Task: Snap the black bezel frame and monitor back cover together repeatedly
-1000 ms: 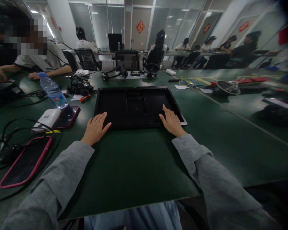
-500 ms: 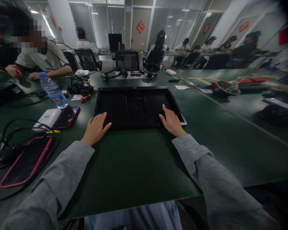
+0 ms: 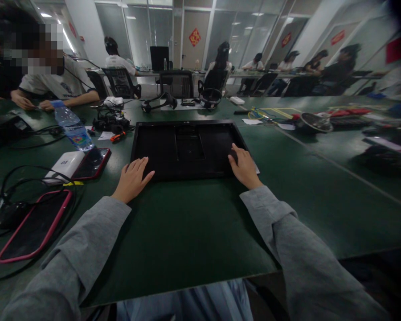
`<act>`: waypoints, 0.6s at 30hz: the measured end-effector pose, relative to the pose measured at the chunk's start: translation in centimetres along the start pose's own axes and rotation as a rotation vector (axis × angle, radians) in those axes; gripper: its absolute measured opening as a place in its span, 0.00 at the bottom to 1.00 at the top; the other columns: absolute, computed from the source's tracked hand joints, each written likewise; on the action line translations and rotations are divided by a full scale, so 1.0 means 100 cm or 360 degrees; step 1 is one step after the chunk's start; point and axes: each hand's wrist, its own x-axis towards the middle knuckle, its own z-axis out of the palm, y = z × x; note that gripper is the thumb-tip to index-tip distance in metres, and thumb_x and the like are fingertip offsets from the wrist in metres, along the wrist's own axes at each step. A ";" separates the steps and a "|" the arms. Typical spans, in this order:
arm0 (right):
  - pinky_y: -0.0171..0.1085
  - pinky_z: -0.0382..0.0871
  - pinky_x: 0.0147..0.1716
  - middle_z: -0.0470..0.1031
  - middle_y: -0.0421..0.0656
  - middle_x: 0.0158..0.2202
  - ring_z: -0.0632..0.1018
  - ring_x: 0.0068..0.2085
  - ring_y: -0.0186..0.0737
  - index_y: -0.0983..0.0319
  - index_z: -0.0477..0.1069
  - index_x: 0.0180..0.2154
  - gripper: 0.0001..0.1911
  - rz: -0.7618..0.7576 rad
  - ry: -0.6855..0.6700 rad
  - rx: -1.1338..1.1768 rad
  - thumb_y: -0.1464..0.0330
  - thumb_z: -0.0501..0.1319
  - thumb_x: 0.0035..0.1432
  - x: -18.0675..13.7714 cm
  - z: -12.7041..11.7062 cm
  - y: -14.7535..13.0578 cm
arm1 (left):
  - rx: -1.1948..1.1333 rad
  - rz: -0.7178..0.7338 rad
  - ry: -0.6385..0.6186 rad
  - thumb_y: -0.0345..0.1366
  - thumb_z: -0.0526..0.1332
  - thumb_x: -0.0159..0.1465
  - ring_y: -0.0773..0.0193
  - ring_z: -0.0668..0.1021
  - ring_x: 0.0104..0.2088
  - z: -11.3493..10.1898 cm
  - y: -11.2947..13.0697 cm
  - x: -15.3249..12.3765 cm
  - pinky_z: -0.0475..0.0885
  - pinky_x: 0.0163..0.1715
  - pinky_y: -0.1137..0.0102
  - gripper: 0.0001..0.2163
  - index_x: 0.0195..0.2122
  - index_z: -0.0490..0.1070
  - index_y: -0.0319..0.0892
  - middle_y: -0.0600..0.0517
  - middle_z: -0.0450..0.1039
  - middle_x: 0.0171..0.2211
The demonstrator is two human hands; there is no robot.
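Note:
A hollow, black rectangular monitor shell lies flat on the green table in front of me, with a recessed rectangular section in its middle. My left hand is at its near left corner, palm down, thumb apart from the other fingers. At the near right corner, my right hand reaches over the rim with its fingers extended. Neither hand holds anything; whether the palms press on the rim is hidden.
Left of the shell are a water bottle, a white box, a phone, a pink-edged phone and black cables. A metal bowl-shaped piece lies far right. A co-worker sits at left.
My right hand has shifted slightly right along the shell's near right corner, its fingers drawn closer together. My left hand and the shell stay in place.

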 end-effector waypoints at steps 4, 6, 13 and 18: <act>0.64 0.62 0.63 0.67 0.60 0.65 0.67 0.66 0.59 0.65 0.55 0.72 0.33 0.0219 0.0338 -0.0131 0.62 0.48 0.70 0.004 -0.017 0.024 | -0.0007 0.0010 0.0008 0.52 0.45 0.75 0.48 0.65 0.70 0.001 0.000 0.000 0.59 0.68 0.47 0.31 0.74 0.55 0.42 0.40 0.62 0.71; 0.67 0.60 0.62 0.63 0.63 0.67 0.64 0.67 0.62 0.67 0.52 0.72 0.35 0.0382 0.0492 -0.0191 0.62 0.49 0.69 0.003 -0.024 0.037 | -0.0008 0.0012 0.0008 0.52 0.45 0.75 0.48 0.66 0.70 0.001 0.000 0.001 0.59 0.68 0.47 0.31 0.74 0.55 0.41 0.40 0.63 0.71; 0.66 0.59 0.63 0.57 0.68 0.68 0.59 0.69 0.65 0.75 0.47 0.72 0.39 0.0728 0.0360 -0.0246 0.61 0.50 0.67 -0.007 -0.009 0.064 | -0.0015 -0.0002 0.0019 0.53 0.44 0.75 0.48 0.65 0.70 0.003 -0.001 0.000 0.60 0.68 0.46 0.31 0.73 0.56 0.40 0.40 0.63 0.71; 0.66 0.59 0.62 0.58 0.70 0.67 0.62 0.67 0.67 0.77 0.50 0.71 0.39 0.0863 0.0189 -0.0155 0.61 0.50 0.65 -0.009 0.009 0.070 | -0.0002 -0.0009 0.0018 0.53 0.44 0.75 0.49 0.65 0.70 0.004 -0.002 0.001 0.59 0.68 0.47 0.31 0.73 0.56 0.39 0.40 0.62 0.71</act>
